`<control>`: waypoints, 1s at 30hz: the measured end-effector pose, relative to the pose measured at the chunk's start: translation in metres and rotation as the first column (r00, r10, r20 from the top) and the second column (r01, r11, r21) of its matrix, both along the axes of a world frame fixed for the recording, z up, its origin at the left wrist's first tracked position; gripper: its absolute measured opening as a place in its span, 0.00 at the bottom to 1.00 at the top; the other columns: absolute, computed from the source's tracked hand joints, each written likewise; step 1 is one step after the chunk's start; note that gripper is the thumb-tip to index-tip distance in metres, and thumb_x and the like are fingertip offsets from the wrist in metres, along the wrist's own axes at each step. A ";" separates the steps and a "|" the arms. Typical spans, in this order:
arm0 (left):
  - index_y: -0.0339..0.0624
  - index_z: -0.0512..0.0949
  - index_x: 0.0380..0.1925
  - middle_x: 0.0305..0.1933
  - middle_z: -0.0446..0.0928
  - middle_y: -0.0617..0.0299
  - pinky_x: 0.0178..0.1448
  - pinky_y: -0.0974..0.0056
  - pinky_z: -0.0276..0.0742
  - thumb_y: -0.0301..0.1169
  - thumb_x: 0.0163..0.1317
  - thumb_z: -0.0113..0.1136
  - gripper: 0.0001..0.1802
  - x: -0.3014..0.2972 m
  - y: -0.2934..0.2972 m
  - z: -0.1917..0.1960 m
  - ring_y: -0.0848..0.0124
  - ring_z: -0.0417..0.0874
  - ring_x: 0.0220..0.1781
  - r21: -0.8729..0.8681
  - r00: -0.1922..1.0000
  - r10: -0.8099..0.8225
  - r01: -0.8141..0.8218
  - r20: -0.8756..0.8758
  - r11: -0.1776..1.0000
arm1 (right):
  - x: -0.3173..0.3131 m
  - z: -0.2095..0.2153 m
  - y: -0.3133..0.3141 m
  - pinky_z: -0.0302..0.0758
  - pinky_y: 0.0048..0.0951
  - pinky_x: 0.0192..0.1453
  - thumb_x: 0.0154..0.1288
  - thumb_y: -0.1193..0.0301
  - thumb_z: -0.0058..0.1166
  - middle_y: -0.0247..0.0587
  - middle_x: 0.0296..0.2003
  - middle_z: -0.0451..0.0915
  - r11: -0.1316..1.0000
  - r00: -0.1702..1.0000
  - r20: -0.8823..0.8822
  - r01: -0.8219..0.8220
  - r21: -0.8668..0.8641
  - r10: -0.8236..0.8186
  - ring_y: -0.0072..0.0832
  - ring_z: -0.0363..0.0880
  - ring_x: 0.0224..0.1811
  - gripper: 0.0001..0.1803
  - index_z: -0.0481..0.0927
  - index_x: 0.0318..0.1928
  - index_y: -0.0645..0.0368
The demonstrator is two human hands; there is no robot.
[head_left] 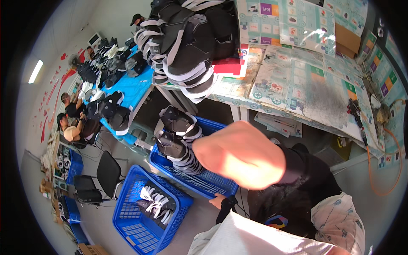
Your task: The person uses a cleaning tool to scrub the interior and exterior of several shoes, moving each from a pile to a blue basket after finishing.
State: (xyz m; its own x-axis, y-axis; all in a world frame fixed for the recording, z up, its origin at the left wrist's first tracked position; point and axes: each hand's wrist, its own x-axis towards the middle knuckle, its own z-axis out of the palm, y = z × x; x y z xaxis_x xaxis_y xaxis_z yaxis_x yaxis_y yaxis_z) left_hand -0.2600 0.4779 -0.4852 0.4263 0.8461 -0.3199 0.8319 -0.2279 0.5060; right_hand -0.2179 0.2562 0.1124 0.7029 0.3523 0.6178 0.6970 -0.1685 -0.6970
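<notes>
My left hand (pixel 218 200), with a black band at its wrist, grips the near end of a blue plastic basket (pixel 174 168), fingers closed on the rim. Nested stacks of black and white shoe uppers (pixel 180 123) lie in the far left part of this basket. Close to the camera, above the basket's right side, bare skin of my right hand or arm (pixel 242 157) comes out of a black sleeve. No fingers can be made out there, nor whether they hold anything. It hides part of the basket.
A second blue basket (pixel 121 202) holds shoe uppers with white laces (pixel 155 202). A tall pile of uppers (pixel 191 55) stands on the covered workbench (pixel 293 91). Farther left are a blue table (pixel 142 87), black chairs (pixel 108 173) and seated people (pixel 70 127). An orange hose (pixel 400 161) hangs at right.
</notes>
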 end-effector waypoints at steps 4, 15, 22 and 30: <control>0.34 0.76 0.55 0.48 0.87 0.40 0.54 0.45 0.86 0.60 0.63 0.62 0.38 0.000 -0.002 0.009 0.45 0.90 0.48 0.029 0.987 -0.022 0.027 -0.160 0.999 | -0.027 0.006 0.000 0.74 0.40 0.28 0.83 0.44 0.43 0.47 0.18 0.73 0.968 0.979 -0.038 -0.192 0.161 0.201 0.49 0.77 0.21 0.35 0.73 0.23 0.57; 0.33 0.72 0.56 0.53 0.83 0.38 0.58 0.43 0.84 0.43 0.60 0.68 0.31 -0.005 0.060 -0.034 0.39 0.86 0.54 -0.046 0.993 -0.108 0.105 -0.056 0.993 | -0.030 -0.015 -0.074 0.75 0.46 0.41 0.80 0.34 0.37 0.54 0.22 0.79 0.947 0.881 -0.352 0.266 -0.181 -0.315 0.52 0.78 0.28 0.44 0.78 0.24 0.63; 0.38 0.78 0.51 0.55 0.81 0.41 0.57 0.41 0.82 0.45 0.55 0.73 0.29 0.112 0.011 0.107 0.43 0.83 0.58 0.320 0.886 -0.452 0.399 0.107 0.859 | -0.067 -0.184 -0.304 0.70 0.50 0.56 0.64 0.66 0.65 0.48 0.44 0.77 0.022 0.114 0.428 0.976 -0.215 -0.897 0.50 0.75 0.54 0.12 0.77 0.41 0.58; 0.28 0.75 0.56 0.43 0.82 0.51 0.55 0.58 0.80 0.41 0.67 0.73 0.29 0.330 -0.048 0.463 0.61 0.84 0.46 0.435 0.019 -0.513 0.505 0.858 0.745 | -0.063 -0.238 -0.317 0.51 0.60 0.80 0.62 0.63 0.65 0.48 0.59 0.70 -0.108 0.000 0.420 0.966 -0.234 -0.908 0.52 0.63 0.71 0.22 0.75 0.53 0.57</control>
State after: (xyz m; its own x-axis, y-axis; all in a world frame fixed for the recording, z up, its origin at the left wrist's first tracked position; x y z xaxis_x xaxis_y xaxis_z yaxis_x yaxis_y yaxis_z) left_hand 0.0701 0.4298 -0.0226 0.7118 0.2756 0.6461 -0.5358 -0.3817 0.7531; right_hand -0.2806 -0.0609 -0.1253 0.5001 -0.4253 0.7543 -0.3424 -0.8972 -0.2789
